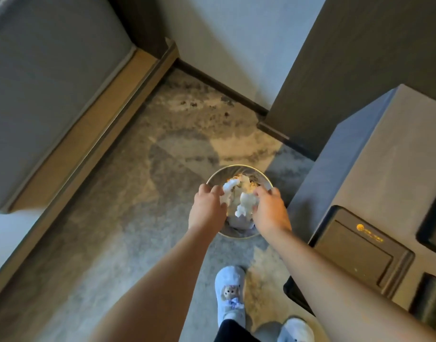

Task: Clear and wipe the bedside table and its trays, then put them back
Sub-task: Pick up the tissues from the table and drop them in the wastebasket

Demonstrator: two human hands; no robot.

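Plainly, the step: both hands were over the waste bin (239, 170) on the carpet (128, 218), dropping rubbish cleared from the bedside table (385, 156).
Left hand (207, 208): curled, fingers (213, 191) pinched on a crumpled white tissue (228, 190) above the bin's mouth.
Right hand (270, 209): curled likewise, fingertips closed on a second tissue wad (245, 204).
Task's things: the table stood just to the right of the bin; a dark tray (360, 250) with a small gold mark lay on its top, another dark tray edge (432, 230) beyond it at the frame's right.
How the tissue should handle: very light, soft, likely to cling to fingers; a simple spreading of the fingers ought to drop it.
How the tray should handle: it looked stiff and flat with a raised rim, probably light; I would take it by two opposite rim edges and keep it level.
Dark cylinder (432, 299): stood near the tray; what it was could not be told.
Feet: pale slippers (230, 294) on the carpet, close behind the bin.
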